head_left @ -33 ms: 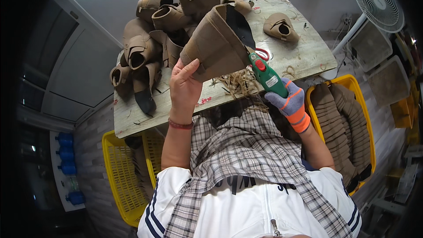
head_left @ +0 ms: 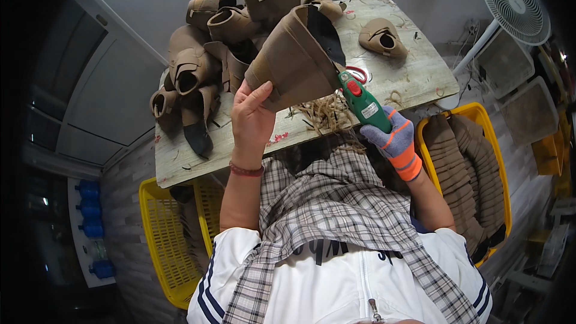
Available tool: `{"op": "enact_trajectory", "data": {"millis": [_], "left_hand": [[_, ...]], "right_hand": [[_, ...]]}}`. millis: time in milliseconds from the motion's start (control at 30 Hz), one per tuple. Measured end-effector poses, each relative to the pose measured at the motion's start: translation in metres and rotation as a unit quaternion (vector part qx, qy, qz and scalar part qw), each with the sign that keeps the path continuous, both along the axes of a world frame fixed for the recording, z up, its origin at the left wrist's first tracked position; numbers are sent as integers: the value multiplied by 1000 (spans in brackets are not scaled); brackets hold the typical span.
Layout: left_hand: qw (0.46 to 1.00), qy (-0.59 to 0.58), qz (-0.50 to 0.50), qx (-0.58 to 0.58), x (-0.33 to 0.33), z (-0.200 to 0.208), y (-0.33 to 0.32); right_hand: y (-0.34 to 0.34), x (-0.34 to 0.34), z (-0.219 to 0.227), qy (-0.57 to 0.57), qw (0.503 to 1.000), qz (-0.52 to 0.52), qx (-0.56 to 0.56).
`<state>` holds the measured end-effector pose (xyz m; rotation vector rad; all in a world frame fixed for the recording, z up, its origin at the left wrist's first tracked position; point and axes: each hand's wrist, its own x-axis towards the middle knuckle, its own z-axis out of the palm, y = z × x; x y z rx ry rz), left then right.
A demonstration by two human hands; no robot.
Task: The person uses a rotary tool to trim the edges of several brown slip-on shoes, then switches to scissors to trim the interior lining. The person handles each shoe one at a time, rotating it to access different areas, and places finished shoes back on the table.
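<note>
Brown workpiece [head_left: 300,63]: left hand [head_left: 252,111] is pinching it; right hand [head_left: 393,138] is gripping green tool [head_left: 363,103], probably trimming; next move is presumably requiring steady tension.

Worktop [head_left: 429,78]: pale, wood-grained. Directly upon it: one pile of brown, hollow, shoe-like pieces [head_left: 193,60], left and rear; one similar single piece [head_left: 377,31], rear right, apart; one red loop handle [head_left: 363,73], partly hidden; tan trimmings [head_left: 324,115], heaped near front edge; red flecks [head_left: 279,138].
</note>
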<state>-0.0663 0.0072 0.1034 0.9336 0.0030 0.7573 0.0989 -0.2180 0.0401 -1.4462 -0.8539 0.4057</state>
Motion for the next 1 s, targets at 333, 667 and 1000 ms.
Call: {"op": "enact_trajectory", "data": {"millis": [333,667,1000], "left_hand": [[962,24,209,177,-3,5,15],[742,199,454,452,50,124,211],[809,181,408,383,76,165,244]], "right_hand": [[10,9,5,64,997,-4,41],[-4,17,-1,118,991,-12,57],[5,26,7,90,995,-8,46]]}}
